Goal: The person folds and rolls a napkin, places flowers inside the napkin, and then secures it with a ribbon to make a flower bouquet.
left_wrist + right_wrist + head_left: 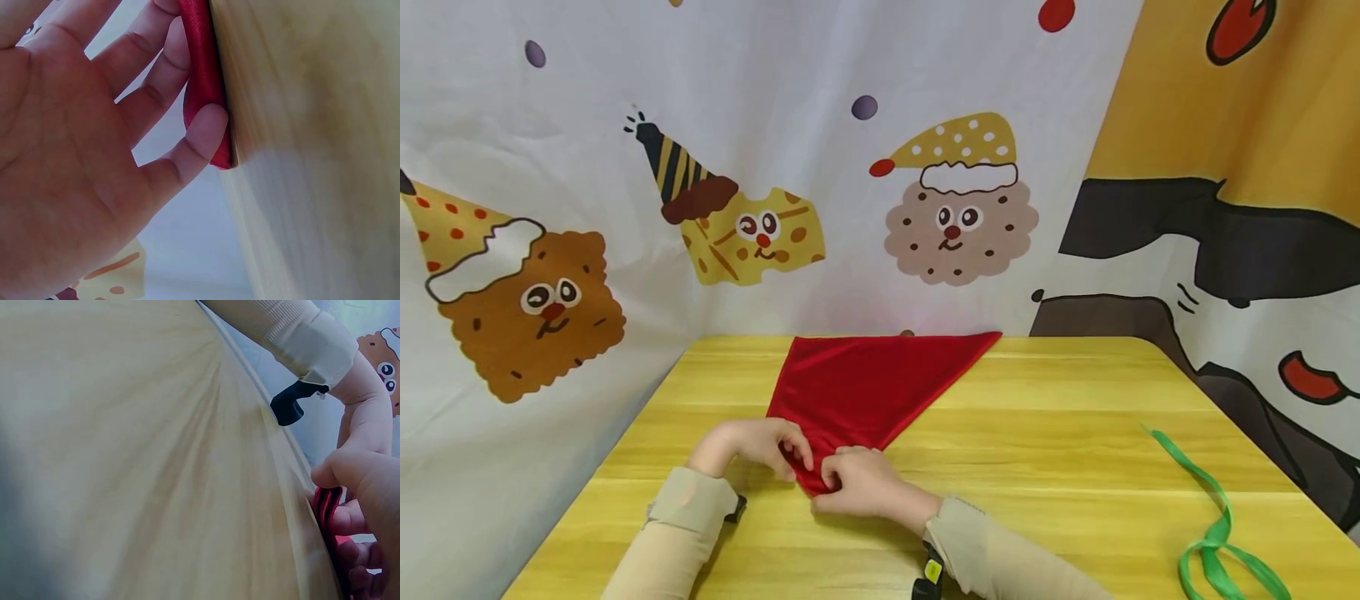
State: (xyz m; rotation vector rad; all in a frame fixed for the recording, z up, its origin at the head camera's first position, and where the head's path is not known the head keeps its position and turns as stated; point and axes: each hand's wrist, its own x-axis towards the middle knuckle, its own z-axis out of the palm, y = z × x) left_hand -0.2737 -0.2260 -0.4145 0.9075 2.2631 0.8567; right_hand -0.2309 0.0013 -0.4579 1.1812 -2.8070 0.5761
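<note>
A smooth, slightly shiny red cloth lies flat over the far part of the table, tapering to a narrow near end between both hands. My left hand holds the left side of that end, its fingers bent onto the fabric. In the left wrist view, one fingertip of the left hand overlaps the cloth's edge, while other fingertips go behind it. From the right, my right hand grips the near tip with thumb and fingers. The right wrist view shows its thumb over the layered red cloth.
A curling green ribbon lies on the right side of the yellow wood-grain table. Behind the table hangs a white curtain printed with cartoon biscuits and cheese. Dark straps with small devices circle both wrists.
</note>
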